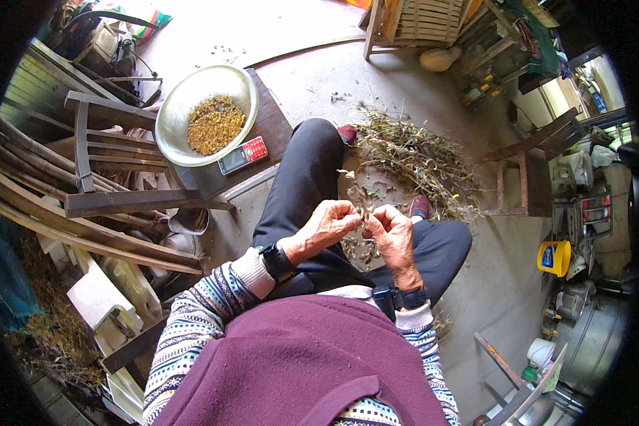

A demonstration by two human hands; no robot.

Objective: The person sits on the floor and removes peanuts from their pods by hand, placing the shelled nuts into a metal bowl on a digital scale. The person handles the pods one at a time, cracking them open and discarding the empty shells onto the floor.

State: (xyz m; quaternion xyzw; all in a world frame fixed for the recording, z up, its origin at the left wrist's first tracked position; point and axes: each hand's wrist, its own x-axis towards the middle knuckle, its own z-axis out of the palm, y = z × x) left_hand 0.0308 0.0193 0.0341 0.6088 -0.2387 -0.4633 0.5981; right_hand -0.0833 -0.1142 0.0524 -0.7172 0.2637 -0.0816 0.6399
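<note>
Between my knees, my left hand (325,226) pinches a dried plant stalk (367,199) with withered leaves or pods. My right hand (394,239) grips the same piece from the other side, the fingertips of both hands almost meeting. Behind the hands on the floor lies a heap of dried bean-like stalks (418,154). Loose leaf and pod litter (365,250) shows below the fingers. To the left, a pale plastic colander (165,125) holds yellowish-brown beans (215,125). It rests on a dark wooden chair seat (277,120), beside a red keypad phone (243,155).
The wooden chair's slatted back (122,152) and curved wooden strips (85,229) crowd the left. A bamboo chair (423,24) and a tan gourd (440,58) are at the top. On the right stand a small wooden chair (535,183) and a yellow bucket (554,258).
</note>
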